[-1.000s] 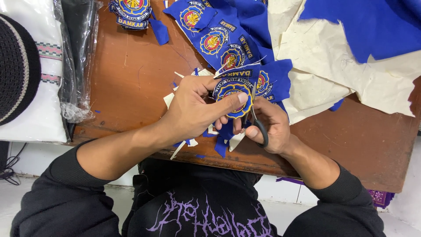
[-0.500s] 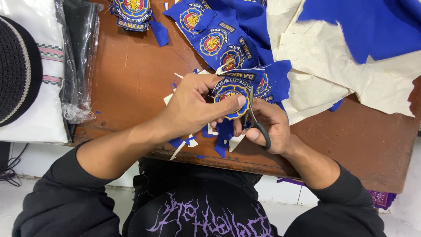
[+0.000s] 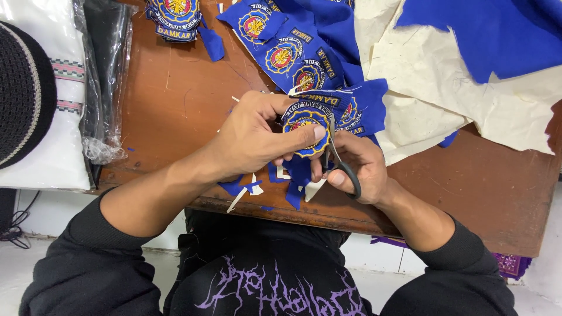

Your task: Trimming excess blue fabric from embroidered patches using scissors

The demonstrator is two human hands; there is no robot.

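My left hand (image 3: 257, 137) pinches a round blue embroidered patch (image 3: 305, 124) with a yellow and red centre, thumb on its face. My right hand (image 3: 357, 167) grips black-handled scissors (image 3: 338, 158), blades pointing up along the patch's right edge. Both hands hover over the near edge of a brown wooden table (image 3: 175, 99). The patch is still joined to a strip of blue cloth (image 3: 351, 105) bearing more patches.
Blue and cream offcuts (image 3: 246, 187) lie under my hands. Cut patches are stacked (image 3: 172, 17) at the far left. A sheet of blue patches (image 3: 287, 47) and cream backing (image 3: 445, 99) cover the far right. A clear plastic bag (image 3: 105, 76) and white cloth (image 3: 47, 117) sit left.
The hands with patch and scissors have shifted slightly; the patch has been turned a little in my left hand as the blades work round its edge.
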